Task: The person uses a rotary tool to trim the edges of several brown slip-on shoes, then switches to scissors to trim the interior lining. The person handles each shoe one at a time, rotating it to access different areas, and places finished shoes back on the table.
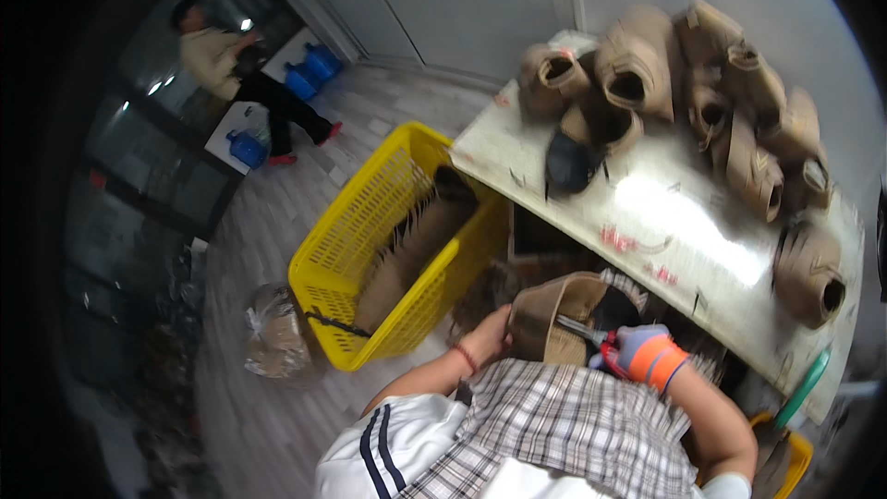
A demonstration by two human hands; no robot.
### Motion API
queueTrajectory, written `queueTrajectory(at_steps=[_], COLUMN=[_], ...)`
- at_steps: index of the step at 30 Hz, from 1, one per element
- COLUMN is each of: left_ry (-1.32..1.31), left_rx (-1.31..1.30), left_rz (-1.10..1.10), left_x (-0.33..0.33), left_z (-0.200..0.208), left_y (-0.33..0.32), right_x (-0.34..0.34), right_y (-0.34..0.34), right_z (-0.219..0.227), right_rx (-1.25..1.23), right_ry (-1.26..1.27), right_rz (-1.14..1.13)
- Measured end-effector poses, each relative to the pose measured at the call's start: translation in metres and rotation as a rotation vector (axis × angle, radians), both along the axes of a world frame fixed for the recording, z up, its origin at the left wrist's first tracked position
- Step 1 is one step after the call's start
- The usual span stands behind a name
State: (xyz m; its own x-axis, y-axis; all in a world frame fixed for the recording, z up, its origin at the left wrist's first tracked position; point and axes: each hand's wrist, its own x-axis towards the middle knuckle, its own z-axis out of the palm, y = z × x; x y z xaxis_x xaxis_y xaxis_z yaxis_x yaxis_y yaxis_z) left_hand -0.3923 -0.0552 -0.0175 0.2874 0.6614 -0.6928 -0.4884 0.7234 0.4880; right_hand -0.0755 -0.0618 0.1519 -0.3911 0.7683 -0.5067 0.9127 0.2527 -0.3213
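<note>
My left hand (488,333), with a red cord at the wrist, grips the side of a tan shoe upper (554,314) held over my lap. My right hand (647,356), in a grey and orange glove, holds red-handled scissors (591,337) whose blades point into the upper's opening. A plaid apron (573,425) covers my lap below both hands.
A white worktable (665,212) carries several tan shoe uppers (647,65), one with a dark toe (568,162). A yellow plastic basket (370,240) of stacked uppers stands on the floor at left, a bag (274,342) beside it. A person (240,74) crouches far off by blue water jugs (314,69).
</note>
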Motion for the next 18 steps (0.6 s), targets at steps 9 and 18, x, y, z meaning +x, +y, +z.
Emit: queueTrajectory(at_steps=[9,18], left_ry=[0.044,0.179], left_rx=[0.039,0.483], left_rz=[-0.075,-0.219], left_x=[0.025,0.059], left_z=[0.059,0.149], left_y=[0.002,0.0], right_x=[0.024,0.01], right_y=[-0.009,-0.047], right_z=[-0.013,0.018], right_rx=[-0.08,-0.011], right_ry=[-0.059,1.167], right_rz=[-0.104,-0.747])
